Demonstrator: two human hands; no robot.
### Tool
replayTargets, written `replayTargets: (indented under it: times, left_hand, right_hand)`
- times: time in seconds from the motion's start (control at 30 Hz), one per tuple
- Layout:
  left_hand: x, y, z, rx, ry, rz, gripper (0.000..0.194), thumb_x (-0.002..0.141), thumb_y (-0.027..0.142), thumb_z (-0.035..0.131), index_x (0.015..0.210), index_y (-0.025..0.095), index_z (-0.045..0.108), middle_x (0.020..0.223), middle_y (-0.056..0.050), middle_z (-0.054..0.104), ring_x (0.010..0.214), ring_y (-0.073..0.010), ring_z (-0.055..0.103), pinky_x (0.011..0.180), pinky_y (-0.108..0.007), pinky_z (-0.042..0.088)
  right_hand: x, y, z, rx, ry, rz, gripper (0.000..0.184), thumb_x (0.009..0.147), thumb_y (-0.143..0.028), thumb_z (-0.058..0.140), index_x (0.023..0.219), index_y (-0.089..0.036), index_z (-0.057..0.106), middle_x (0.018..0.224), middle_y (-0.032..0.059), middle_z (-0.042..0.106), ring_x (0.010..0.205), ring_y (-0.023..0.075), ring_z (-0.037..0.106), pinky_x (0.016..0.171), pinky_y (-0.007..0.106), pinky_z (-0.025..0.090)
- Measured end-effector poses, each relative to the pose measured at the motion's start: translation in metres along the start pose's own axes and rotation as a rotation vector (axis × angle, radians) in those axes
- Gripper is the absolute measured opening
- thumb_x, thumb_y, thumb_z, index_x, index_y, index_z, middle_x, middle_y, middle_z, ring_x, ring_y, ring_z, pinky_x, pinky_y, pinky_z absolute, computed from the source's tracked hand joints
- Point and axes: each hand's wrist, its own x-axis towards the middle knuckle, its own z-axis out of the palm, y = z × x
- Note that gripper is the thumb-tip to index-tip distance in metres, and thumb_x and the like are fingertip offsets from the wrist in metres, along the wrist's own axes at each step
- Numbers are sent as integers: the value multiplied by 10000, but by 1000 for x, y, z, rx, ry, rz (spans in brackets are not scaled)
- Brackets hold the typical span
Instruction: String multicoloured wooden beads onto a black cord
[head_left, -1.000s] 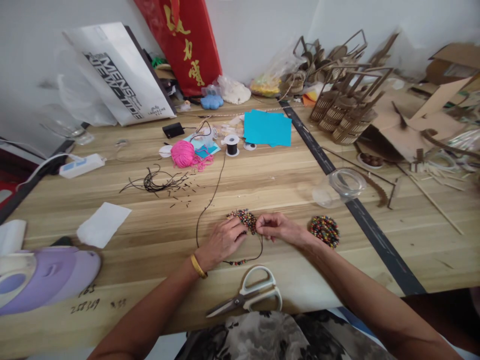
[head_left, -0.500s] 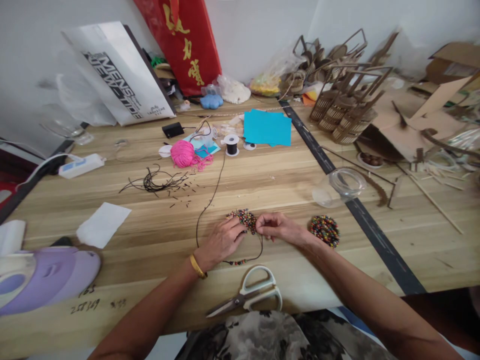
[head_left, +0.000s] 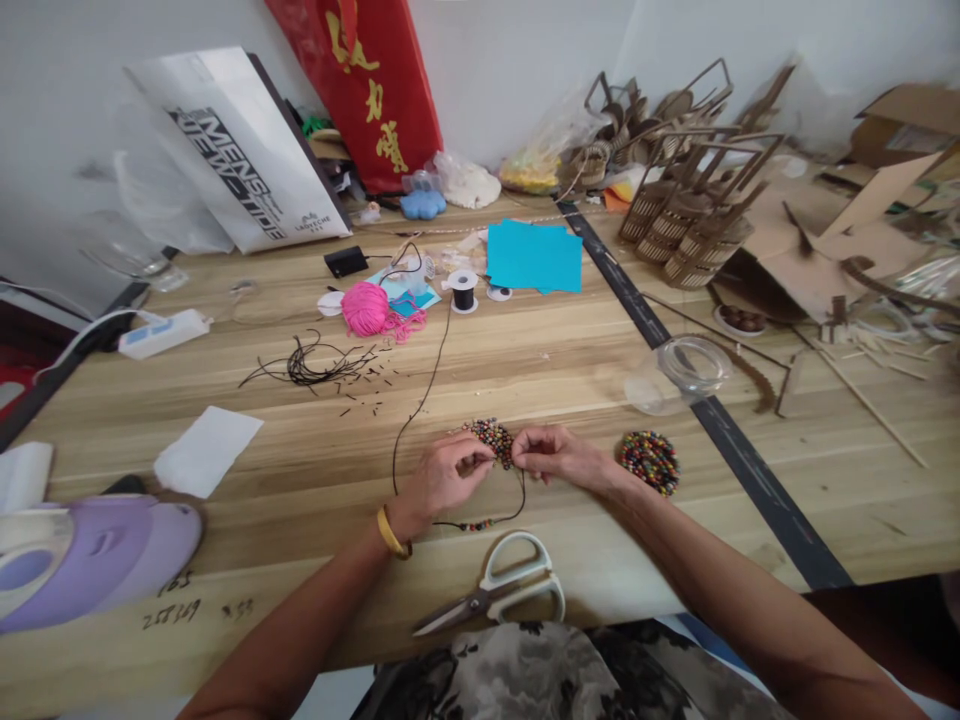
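Note:
My right hand pinches the black cord near its end, beside a loose pile of small multicoloured beads. The cord loops down from the fingers, and several threaded beads hang on its lowest stretch, lying on the table. At the pile's near left edge, my left hand has thumb and forefinger pressed together on what looks like a single bead, mostly covered by the fingertips. Beyond the left hand the cord runs back to a white spool of black cord.
White-handled scissors lie close to my body. A coil of strung beads is right of my right forearm. Cut black cords, pink yarn and blue sheets lie farther back. A clear plastic container stands at the right.
My left hand has drawn back slightly from the pile, its fingers going from spread over the beads to a pinch. The right hand has stayed in place.

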Motion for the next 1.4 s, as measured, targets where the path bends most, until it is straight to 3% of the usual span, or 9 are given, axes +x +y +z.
replayTargets:
  times: [0.13,0.27,0.53,0.73,0.93,1.17,1.4]
  left_hand:
    - [2,0,-1,-304,-1,-236,58,763,163,621,780,125,661,661,-22,635,555,-93,539,520,-188,436]
    - [3,1,-1,-477,-50,-337,77,735,170,619,768,110,653,666,-31,649,569,-99,574,548,-190,465]
    - [4,9,-3,-372,-53,-191,113,750,113,576,774,117,687,735,-60,669,657,-129,600,610,-221,472]
    - [1,12,5,-296,-1,-159,82,744,197,685,789,128,688,716,-43,646,617,-119,564,585,-224,453]
    - [1,15,3,-203,-29,-111,75,806,179,631,763,151,685,725,-35,655,675,-137,576,652,-251,448]
    - [2,15,4,-216,-22,-111,91,805,135,605,739,145,667,705,-27,632,672,-133,567,656,-244,439]
    - [1,14,3,-187,-36,-115,108,802,153,590,722,153,663,672,-18,616,630,-125,546,611,-232,427]
  right_hand:
    - [0,1,0,1,-7,0,327,776,-454,664,782,-138,582,616,-31,521,517,61,469,451,165,391]
    - [0,0,0,1,-22,-9,313,779,-438,662,783,-135,585,616,-30,520,519,61,464,454,164,385]
    - [-1,-2,2,-10,-23,-12,292,775,-419,665,764,-138,585,612,-34,510,519,62,449,460,173,371]
    - [-1,-2,3,-29,-43,-29,280,786,-415,648,773,-142,585,610,-37,502,530,65,440,466,170,369]
    - [-1,-2,5,-38,-37,-28,314,777,-446,650,771,-141,582,589,-45,476,514,62,408,456,174,342]
    - [-3,-4,11,-6,14,-85,267,775,-389,675,792,-137,590,593,-54,452,512,55,344,457,185,267]
    - [-3,1,13,-37,54,-69,287,758,-416,684,765,-140,607,592,-44,476,497,60,371,450,191,292]
